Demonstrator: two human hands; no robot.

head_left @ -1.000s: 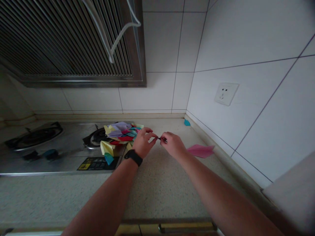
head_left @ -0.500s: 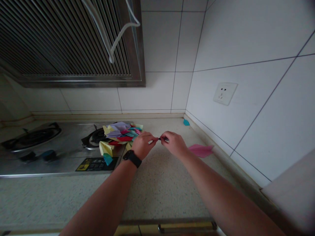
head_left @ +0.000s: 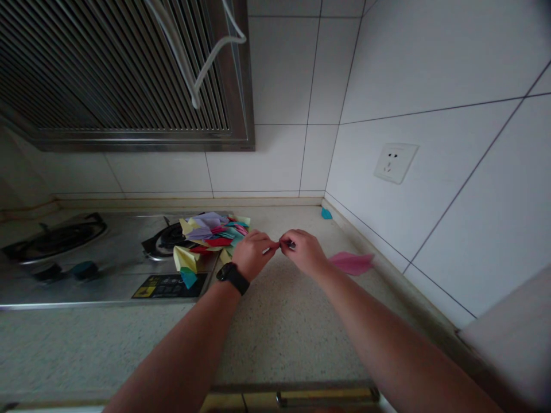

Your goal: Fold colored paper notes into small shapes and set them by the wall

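Above the speckled countertop (head_left: 297,332), the fingertips of my two hands meet in a pinch. My left hand (head_left: 253,252), with a black watch (head_left: 232,277) on its wrist, has thumb and forefinger pressed together. Opposite it, my right hand (head_left: 303,250) is closed around something small and dark, mostly hidden by the fingers; I cannot make out what it is. A heap of coloured folded paper (head_left: 209,229) lies just left of my left hand, partly over the stove. Beyond my right wrist lies a pink paper piece (head_left: 352,263).
A steel gas stove (head_left: 116,252) takes up the left side, under a range hood (head_left: 146,140) with a white cable (head_left: 215,51) hanging from it. A small blue paper piece (head_left: 326,213) sits in the back corner. The tiled right wall carries a socket (head_left: 395,163).
My left fingertips have shifted slightly to the right, closing the small gap to my right fingertips. The papers lie as before.
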